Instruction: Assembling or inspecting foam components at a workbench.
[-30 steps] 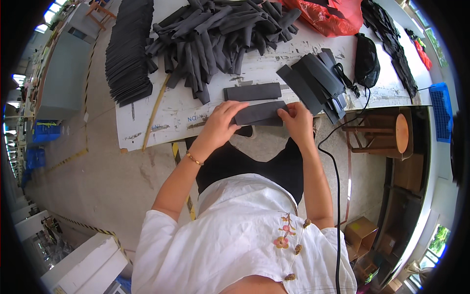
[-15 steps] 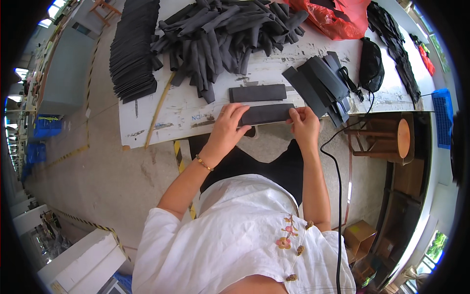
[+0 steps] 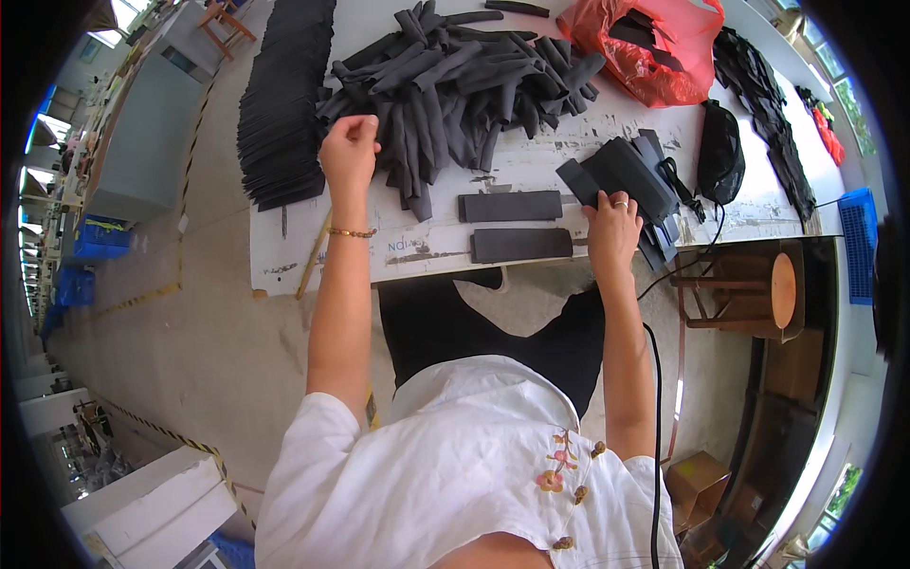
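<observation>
Two flat dark strips (image 3: 510, 207), head view: parallel, apart, on the scuffed white table (image 3: 531, 156) close to its near edge. Right hand (image 3: 616, 226) palm down, fingers slightly spread over the near-left part of an overlapping stack of flat panels (image 3: 633, 178); cannot tell whether it pinches any. Left hand (image 3: 351, 149) at the gap between a pile of rolled strips (image 3: 445, 100) and a layered row (image 3: 284, 114) on the left; fingers curled toward thumb, anything between them not discernible. Panels probably light, fairly stiff, apt to slide over one another, not fragile; best hold likely a corner or long edge. Surfaces matt charcoal; panels straight-edged, rolled strips tube-like, softer-looking. Red bag (image 3: 697, 71), far right: thin, shiny, crinkled plastic.
</observation>
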Action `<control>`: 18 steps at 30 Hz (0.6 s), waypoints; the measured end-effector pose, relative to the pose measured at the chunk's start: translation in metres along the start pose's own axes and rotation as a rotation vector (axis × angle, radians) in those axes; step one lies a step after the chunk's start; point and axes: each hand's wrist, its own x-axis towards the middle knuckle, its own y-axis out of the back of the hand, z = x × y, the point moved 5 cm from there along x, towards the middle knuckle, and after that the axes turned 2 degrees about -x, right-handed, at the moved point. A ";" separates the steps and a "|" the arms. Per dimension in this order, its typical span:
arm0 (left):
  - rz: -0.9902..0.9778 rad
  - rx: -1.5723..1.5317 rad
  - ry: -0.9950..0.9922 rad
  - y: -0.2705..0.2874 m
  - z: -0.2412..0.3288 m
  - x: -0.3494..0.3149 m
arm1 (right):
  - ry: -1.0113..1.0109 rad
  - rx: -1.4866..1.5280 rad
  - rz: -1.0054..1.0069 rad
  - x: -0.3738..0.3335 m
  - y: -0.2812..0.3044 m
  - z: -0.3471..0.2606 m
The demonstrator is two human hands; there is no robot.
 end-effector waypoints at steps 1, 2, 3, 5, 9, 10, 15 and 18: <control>-0.078 0.065 0.064 -0.003 -0.002 0.000 | 0.025 -0.016 -0.006 0.000 -0.002 -0.002; -0.156 0.131 0.128 -0.006 -0.006 -0.002 | 0.025 -0.014 -0.003 0.001 -0.005 -0.002; -0.225 0.166 0.169 -0.008 -0.016 -0.007 | 0.117 -0.087 0.001 0.001 -0.010 -0.005; -0.253 0.154 0.189 -0.011 -0.034 -0.022 | 0.207 -0.163 0.005 0.001 -0.012 -0.011; -0.236 -0.060 0.211 -0.016 -0.042 -0.044 | 0.146 -0.060 0.072 0.009 -0.001 -0.006; -0.210 -0.158 0.159 -0.016 -0.039 -0.047 | 0.078 0.049 0.197 0.011 0.008 0.001; -0.233 -0.310 0.238 -0.020 -0.043 -0.048 | 0.024 0.505 0.527 0.009 0.076 0.006; 0.026 -0.313 0.218 -0.016 -0.041 -0.033 | 0.046 0.590 0.396 0.002 0.094 -0.015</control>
